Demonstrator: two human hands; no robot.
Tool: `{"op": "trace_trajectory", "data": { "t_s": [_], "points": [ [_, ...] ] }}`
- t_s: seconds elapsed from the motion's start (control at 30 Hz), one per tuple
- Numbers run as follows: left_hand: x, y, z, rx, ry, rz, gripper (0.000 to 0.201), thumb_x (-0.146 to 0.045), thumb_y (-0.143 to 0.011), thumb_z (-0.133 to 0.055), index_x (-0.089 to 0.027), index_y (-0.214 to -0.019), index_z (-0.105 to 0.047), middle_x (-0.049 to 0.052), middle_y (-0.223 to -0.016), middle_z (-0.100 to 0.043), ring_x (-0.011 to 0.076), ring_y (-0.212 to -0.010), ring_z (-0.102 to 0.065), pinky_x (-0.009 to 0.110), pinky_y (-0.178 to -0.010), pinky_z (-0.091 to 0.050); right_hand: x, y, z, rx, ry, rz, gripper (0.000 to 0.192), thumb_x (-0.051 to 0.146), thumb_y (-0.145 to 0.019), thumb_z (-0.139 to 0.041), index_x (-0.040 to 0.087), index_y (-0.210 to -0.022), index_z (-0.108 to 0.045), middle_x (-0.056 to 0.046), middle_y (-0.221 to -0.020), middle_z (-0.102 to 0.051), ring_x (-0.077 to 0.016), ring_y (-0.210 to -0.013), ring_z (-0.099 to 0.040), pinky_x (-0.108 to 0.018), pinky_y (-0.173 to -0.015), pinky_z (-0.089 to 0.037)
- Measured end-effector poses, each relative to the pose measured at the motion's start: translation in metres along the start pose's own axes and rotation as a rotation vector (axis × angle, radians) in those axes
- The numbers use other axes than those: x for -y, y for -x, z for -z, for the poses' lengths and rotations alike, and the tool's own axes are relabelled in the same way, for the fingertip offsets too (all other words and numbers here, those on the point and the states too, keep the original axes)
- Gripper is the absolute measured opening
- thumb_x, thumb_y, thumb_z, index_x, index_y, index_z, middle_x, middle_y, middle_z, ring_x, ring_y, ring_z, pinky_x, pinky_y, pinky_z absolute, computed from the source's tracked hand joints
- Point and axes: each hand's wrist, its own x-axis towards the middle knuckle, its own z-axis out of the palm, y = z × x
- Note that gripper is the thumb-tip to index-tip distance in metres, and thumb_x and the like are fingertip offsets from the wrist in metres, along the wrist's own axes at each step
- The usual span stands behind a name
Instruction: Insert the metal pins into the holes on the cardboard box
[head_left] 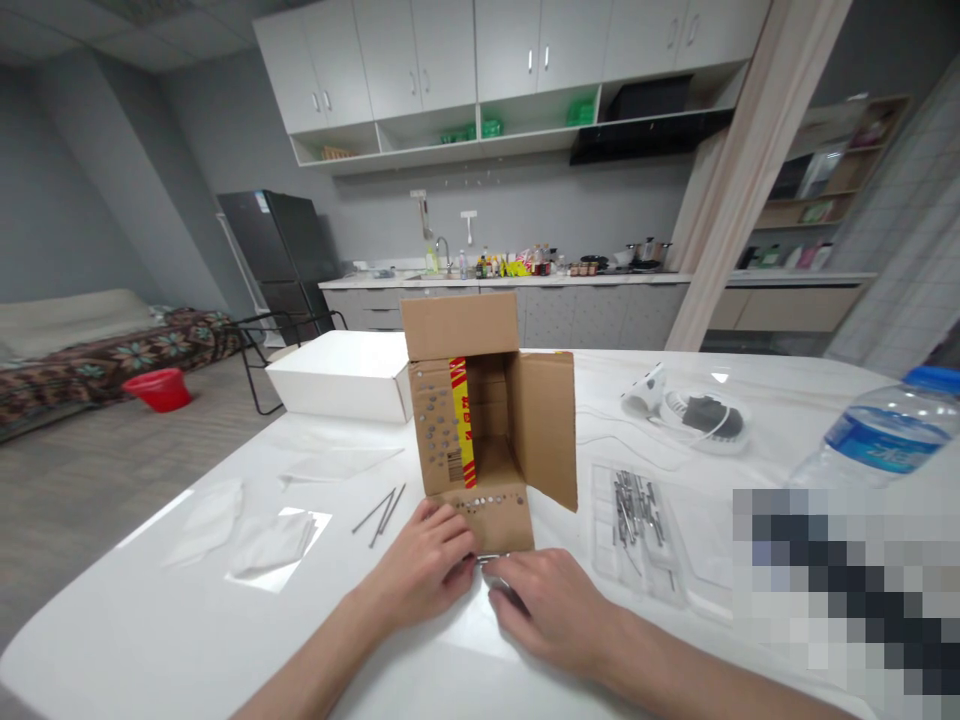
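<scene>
head view: white counter (187, 630) before a grey wall (600, 185), wall cabinets (435, 50) and dark refrigerator (300, 240); red bucket (159, 392) on the floor (187, 450). at the near edge of the open cardboard box (435, 390), fingers of the left hand (424, 555) and right hand (555, 605) are nearly closed, pinching a slim metal nail (493, 558). loose nails (388, 515) lie left, a clear tray (602, 520) right.

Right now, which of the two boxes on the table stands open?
The brown cardboard box, on the right of the pair: its flaps are spread and its inside shows. The white box shows no opening from here.
</scene>
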Motion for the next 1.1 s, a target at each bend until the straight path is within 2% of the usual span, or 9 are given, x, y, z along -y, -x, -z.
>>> {"op": "trace_trajectory", "data": {
  "t_s": [0.23,0.53,0.73,0.83,1.1],
  "points": [
    [0.0005,-0.0003,-0.0002,0.01,-0.02,0.0,0.01,-0.013,-0.082,-0.054,-0.021,-0.076,-0.057,0.001,-0.075,-0.061,0.0165,-0.078,-0.055,0.034,-0.075,-0.037,-0.0007,0.0004,-0.0008,0.001,-0.009,-0.016,0.019,0.021,-0.09,-0.046,0.021,-0.098,-0.064,-0.002,-0.087,-0.07,-0.0163,-0.078,-0.064,-0.027,-0.068,-0.039],
    [-0.0001,-0.0003,0.0007,0.026,0.007,0.007,0.009,-0.016,-0.086,-0.053,-0.021,-0.079,-0.057,0.001,-0.078,-0.062,0.0175,-0.08,-0.055,0.035,-0.076,-0.036,0.0005,0.0014,0.0012,0.0,0.012,-0.014,0.019,0.023,-0.09,-0.046,0.022,-0.096,-0.064,-0.001,-0.083,-0.069,-0.0156,-0.072,-0.061,-0.027,-0.064,-0.035],
    [0.0032,-0.0006,-0.0001,-0.064,-0.084,0.114,0.011,-0.017,-0.09,-0.051,-0.021,-0.082,-0.058,0.001,-0.081,-0.063,0.0182,-0.08,-0.055,0.035,-0.076,-0.035,0.0001,0.0014,0.0002,0.004,0.016,-0.016,0.018,0.022,-0.089,-0.047,0.021,-0.096,-0.064,-0.001,-0.083,-0.069,-0.0158,-0.074,-0.062,-0.027,-0.065,-0.035],
    [0.0058,0.0003,-0.0014,-0.125,-0.111,0.166,0.011,-0.015,-0.091,-0.051,-0.021,-0.09,-0.06,0.002,-0.089,-0.066,0.0183,-0.084,-0.056,0.035,-0.077,-0.035,0.0003,0.0015,0.0006,-0.001,0.022,-0.01,0.017,0.022,-0.09,-0.047,0.021,-0.094,-0.063,-0.001,-0.083,-0.069,-0.0151,-0.073,-0.061,-0.027,-0.064,-0.034],
    [0.0095,0.002,-0.0083,-0.161,-0.119,0.169,0.015,-0.013,-0.093,-0.05,-0.021,-0.097,-0.061,0.002,-0.097,-0.068,0.0177,-0.09,-0.058,0.034,-0.078,-0.035,0.0012,0.0001,0.0033,0.004,0.022,-0.004,0.017,0.022,-0.09,-0.047,0.021,-0.094,-0.063,-0.001,-0.082,-0.068,-0.0149,-0.072,-0.061,-0.027,-0.063,-0.033]
  ]
}}
